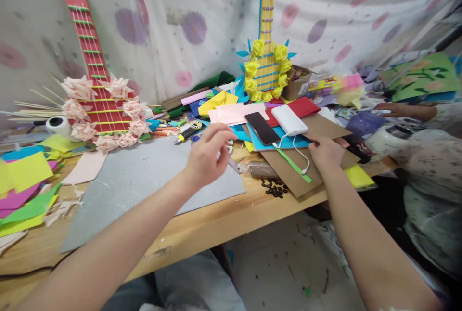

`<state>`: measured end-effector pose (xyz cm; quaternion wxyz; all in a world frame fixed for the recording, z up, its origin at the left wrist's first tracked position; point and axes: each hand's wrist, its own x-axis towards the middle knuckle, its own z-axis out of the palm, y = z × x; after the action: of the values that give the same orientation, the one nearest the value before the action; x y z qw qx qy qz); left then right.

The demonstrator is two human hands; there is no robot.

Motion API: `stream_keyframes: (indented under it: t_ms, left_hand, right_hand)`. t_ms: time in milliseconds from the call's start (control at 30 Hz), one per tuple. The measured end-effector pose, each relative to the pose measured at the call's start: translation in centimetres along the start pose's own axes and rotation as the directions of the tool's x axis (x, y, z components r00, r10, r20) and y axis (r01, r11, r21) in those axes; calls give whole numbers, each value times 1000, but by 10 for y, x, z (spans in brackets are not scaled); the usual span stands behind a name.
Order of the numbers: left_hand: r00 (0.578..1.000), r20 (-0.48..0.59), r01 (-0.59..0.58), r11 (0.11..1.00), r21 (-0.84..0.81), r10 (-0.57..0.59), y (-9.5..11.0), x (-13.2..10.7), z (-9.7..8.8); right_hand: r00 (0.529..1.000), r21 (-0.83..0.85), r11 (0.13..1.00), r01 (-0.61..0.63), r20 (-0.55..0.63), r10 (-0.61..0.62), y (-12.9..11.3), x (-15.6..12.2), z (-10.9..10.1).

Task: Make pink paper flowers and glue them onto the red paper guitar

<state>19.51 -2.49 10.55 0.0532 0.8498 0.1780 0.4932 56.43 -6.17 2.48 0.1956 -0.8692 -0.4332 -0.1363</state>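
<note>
My left hand (207,154) hovers above the right part of a grey board (144,171), its fingers loosely bent and apart, with nothing visible in them. My right hand (327,154) is closed at the edge of a stack of brown cardboard (288,171); its fingertips are partly hidden. On that stack lie a blue sheet (258,142), a black phone (262,128) and a white power bank (289,120) with a white cable (301,149). A green paper strip (294,165) rests beside the cable. Close to my left hand is a yellow-and-black tape measure (195,125).
A red paper guitar (99,94) and a yellow one (267,68) lean at the back. Several small dark beads (275,188) lie near the table's front edge (216,234). Coloured paper (31,174) is at left. Another person's hand (391,110) reaches in at right.
</note>
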Motion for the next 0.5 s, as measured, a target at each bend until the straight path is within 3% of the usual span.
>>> stream_keyframes:
  t_ms: [133, 233, 367, 500]
  left_hand:
    - [978, 127, -163, 986, -34, 166, 26, 5, 28]
    - [967, 159, -214, 974, 74, 200, 33, 9, 32]
    - [976, 122, -203, 961, 186, 183, 25, 12, 18]
    - [997, 46, -69, 978, 196, 61, 7, 11, -5]
  right_hand:
    - [997, 61, 998, 33, -76, -29, 3, 15, -8]
    - [994, 75, 997, 31, -110, -23, -2, 26, -21]
    - [985, 37, 999, 36, -170, -29, -16, 42, -51]
    - [973, -51, 997, -61, -226, 48, -41, 60, -97]
